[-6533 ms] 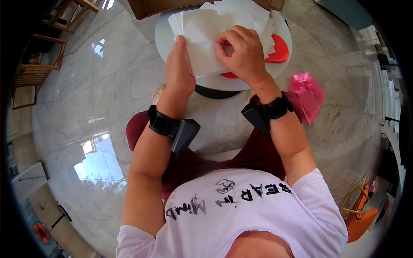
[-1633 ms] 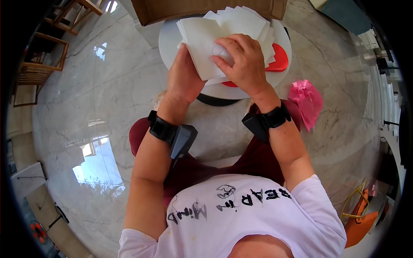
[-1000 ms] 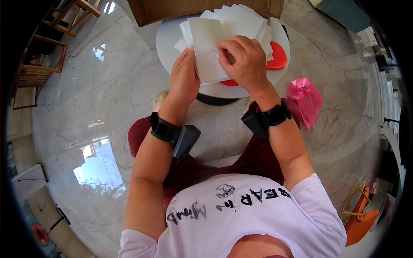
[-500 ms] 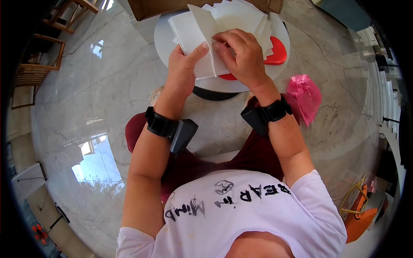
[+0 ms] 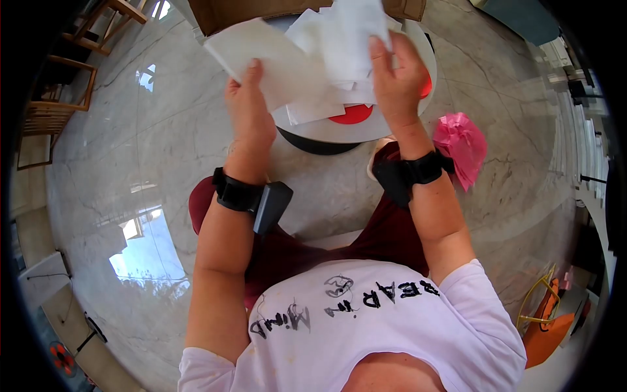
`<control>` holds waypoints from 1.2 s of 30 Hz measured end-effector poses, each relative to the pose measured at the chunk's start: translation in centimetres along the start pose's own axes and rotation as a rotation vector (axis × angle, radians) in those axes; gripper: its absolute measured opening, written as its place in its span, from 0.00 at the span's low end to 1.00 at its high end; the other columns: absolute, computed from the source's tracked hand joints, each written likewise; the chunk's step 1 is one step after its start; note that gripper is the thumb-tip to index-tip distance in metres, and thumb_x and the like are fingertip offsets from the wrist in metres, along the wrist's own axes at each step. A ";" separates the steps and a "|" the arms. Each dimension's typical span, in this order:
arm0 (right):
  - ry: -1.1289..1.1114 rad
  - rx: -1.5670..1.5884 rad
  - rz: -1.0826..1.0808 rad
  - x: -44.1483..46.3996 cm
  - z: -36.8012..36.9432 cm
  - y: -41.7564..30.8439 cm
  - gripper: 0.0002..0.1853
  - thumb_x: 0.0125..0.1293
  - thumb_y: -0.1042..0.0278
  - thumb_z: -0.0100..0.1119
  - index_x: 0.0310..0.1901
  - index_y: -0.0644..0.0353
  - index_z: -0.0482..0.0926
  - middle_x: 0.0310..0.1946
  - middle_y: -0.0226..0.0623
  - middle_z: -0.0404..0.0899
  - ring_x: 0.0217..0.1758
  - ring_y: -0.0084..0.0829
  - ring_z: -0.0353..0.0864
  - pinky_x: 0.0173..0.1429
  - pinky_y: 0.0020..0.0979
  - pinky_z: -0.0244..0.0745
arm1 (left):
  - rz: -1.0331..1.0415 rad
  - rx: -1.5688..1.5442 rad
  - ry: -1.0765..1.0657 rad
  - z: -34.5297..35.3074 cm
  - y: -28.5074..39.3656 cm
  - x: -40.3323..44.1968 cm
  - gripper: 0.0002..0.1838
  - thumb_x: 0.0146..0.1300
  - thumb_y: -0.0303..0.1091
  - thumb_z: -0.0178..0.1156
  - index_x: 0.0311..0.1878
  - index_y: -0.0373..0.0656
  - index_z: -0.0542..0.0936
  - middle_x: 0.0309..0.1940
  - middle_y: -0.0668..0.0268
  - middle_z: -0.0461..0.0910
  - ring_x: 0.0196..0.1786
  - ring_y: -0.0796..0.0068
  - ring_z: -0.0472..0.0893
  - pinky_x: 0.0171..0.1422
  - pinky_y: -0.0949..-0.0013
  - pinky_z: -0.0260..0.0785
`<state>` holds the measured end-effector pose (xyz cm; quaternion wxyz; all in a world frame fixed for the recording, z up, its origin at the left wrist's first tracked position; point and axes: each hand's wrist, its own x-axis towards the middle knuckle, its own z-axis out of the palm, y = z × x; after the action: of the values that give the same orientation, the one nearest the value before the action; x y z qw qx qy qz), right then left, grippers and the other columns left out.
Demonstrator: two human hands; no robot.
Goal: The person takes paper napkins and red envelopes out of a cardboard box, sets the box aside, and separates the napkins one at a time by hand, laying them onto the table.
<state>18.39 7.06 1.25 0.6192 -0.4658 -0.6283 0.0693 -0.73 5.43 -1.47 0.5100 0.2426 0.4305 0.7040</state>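
So the main thing here is a flat rectangular white paper piece (image 5: 264,55) held up over the left part of the table, tilted, and the left hand (image 5: 251,111) has it pinched, thumb across the top face and fingers tucked underneath. The right hand (image 5: 400,81) is well apart from the left one, gripping a second, brighter white paper piece (image 5: 353,39) near its edge, thumb on the side facing the camera. That one's blurry, so I can't tell if it's one sheet or a few. Under both there's a messy spread of loose white paper sheets (image 5: 316,113) on a round white tabletop (image 5: 333,134), with a bit of flat red surface (image 5: 353,115) poking out below. A brown cardboard box (image 5: 248,9) sits at the far side. Both wrists wear black straps, each with a dark grey block on it. Further out, a crumpled pink plastic bag (image 5: 460,147) is on the grey marbled floor (image 5: 516,170) to the right, and a slatted brown wooden chair (image 5: 51,112) is off left.
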 end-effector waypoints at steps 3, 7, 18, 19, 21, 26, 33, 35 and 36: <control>0.167 -0.190 -0.289 1.3 -1.3 1.1 0.08 0.63 0.68 0.61 0.42 0.58 0.82 0.35 0.33 0.80 0.37 0.30 0.79 0.42 0.29 0.72 | 0.062 -0.058 0.093 0.1 1.2 0.3 0.13 0.65 0.32 0.59 0.50 0.37 0.76 0.45 0.64 0.80 0.47 0.72 0.79 0.51 0.68 0.73; -0.117 -0.576 -0.392 0.9 -1.5 2.3 0.11 0.54 0.66 0.66 0.40 0.51 0.82 0.36 0.27 0.76 0.44 0.34 0.75 0.52 0.38 0.66 | 0.022 -0.084 0.119 0.1 2.1 0.1 0.13 0.65 0.31 0.59 0.50 0.38 0.76 0.47 0.64 0.79 0.47 0.71 0.80 0.52 0.66 0.74; -0.369 -0.120 -0.170 -1.3 1.3 -1.0 0.15 0.53 0.62 0.69 0.42 0.55 0.80 0.32 0.30 0.79 0.38 0.34 0.78 0.46 0.34 0.70 | -0.306 -0.106 -0.248 0.7 1.3 -1.1 0.19 0.72 0.40 0.48 0.59 0.38 0.69 0.53 0.60 0.76 0.56 0.66 0.76 0.60 0.62 0.70; -0.381 -0.121 -0.152 -1.4 1.4 -1.0 0.14 0.53 0.63 0.69 0.42 0.54 0.80 0.31 0.29 0.79 0.37 0.34 0.78 0.46 0.33 0.70 | -0.359 -0.131 -0.286 0.8 1.3 -1.2 0.21 0.73 0.43 0.45 0.61 0.38 0.69 0.55 0.60 0.75 0.58 0.66 0.75 0.62 0.62 0.68; -0.369 -0.131 -0.153 -1.4 1.4 -1.0 0.13 0.52 0.65 0.69 0.41 0.54 0.81 0.31 0.29 0.80 0.36 0.32 0.79 0.45 0.33 0.70 | -0.396 -0.236 -0.323 1.6 1.6 -1.8 0.25 0.75 0.49 0.38 0.64 0.40 0.66 0.59 0.60 0.72 0.62 0.64 0.72 0.66 0.60 0.64; -0.265 -0.150 -0.194 -1.2 1.2 -0.6 0.10 0.52 0.69 0.67 0.37 0.53 0.80 0.31 0.28 0.80 0.34 0.32 0.79 0.42 0.31 0.71 | -0.415 -0.294 -0.397 1.8 1.5 -1.8 0.30 0.75 0.54 0.29 0.68 0.42 0.61 0.64 0.60 0.67 0.66 0.61 0.67 0.71 0.57 0.59; -0.276 -0.207 -0.178 -1.6 1.2 -0.5 0.06 0.52 0.72 0.64 0.31 0.54 0.77 0.30 0.29 0.79 0.31 0.34 0.78 0.39 0.32 0.72 | -0.436 -0.274 -0.343 2.0 1.4 -1.9 0.31 0.75 0.55 0.30 0.68 0.42 0.62 0.64 0.61 0.68 0.66 0.62 0.68 0.71 0.58 0.59; -0.259 -0.236 -0.259 -1.4 1.4 -0.7 0.06 0.51 0.72 0.64 0.31 0.55 0.77 0.29 0.29 0.78 0.31 0.34 0.78 0.39 0.33 0.72 | -0.428 -0.265 -0.352 2.0 1.4 -1.9 0.31 0.75 0.56 0.31 0.67 0.42 0.62 0.63 0.61 0.68 0.65 0.63 0.68 0.70 0.59 0.60; -0.279 -0.254 -0.280 -1.4 1.4 -0.5 0.06 0.51 0.72 0.64 0.31 0.55 0.77 0.29 0.29 0.77 0.31 0.33 0.78 0.39 0.33 0.72 | -0.423 -0.261 -0.368 1.8 1.3 -1.8 0.31 0.74 0.56 0.32 0.67 0.42 0.62 0.63 0.62 0.69 0.64 0.64 0.69 0.69 0.60 0.61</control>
<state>16.71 6.52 0.32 0.4666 -0.4339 -0.7700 -0.0332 0.65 4.29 0.71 0.7414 0.2032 0.2778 0.5761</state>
